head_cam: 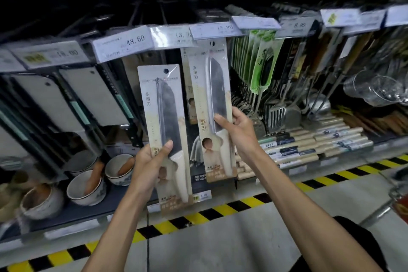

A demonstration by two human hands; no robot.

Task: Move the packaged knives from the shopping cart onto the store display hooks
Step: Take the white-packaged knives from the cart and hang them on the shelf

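Packaged knives (pixel 164 130), two of one kind, are held up in front of the store shelf, one in each hand. Each is a long flat card of pale beige under glossy clear plastic, with a punched hole at the top, a broad dark steel blade with a rounded tip, and a cream handle low down.

At far left, boxed cleavers (pixel 88 95) hang in rows, their wide grey rectangular blades dull behind plastic. Below them stand white glazed ceramic bowls (pixel 85 187) with wooden pestles inside. The left hand (pixel 150 161) grips the left packaged knife (pixel 167 117) near its lower half, thumb pressed on the front and fingers wrapped behind. This pack is upright and hangs free of the price tags (pixel 123 43).

The right packaged knife (pixel 215 104) sits higher, its top reaching the tag rail; whether its hole is on a hook cannot be told. The right hand (pixel 238 130) pinches it at mid-height, thumb in front, fingers behind the right edge. Further right hang green-carded tools (pixel 262 62), a shiny slotted metal spatula (pixel 276 117) and pale wooden handles (pixel 309 141).
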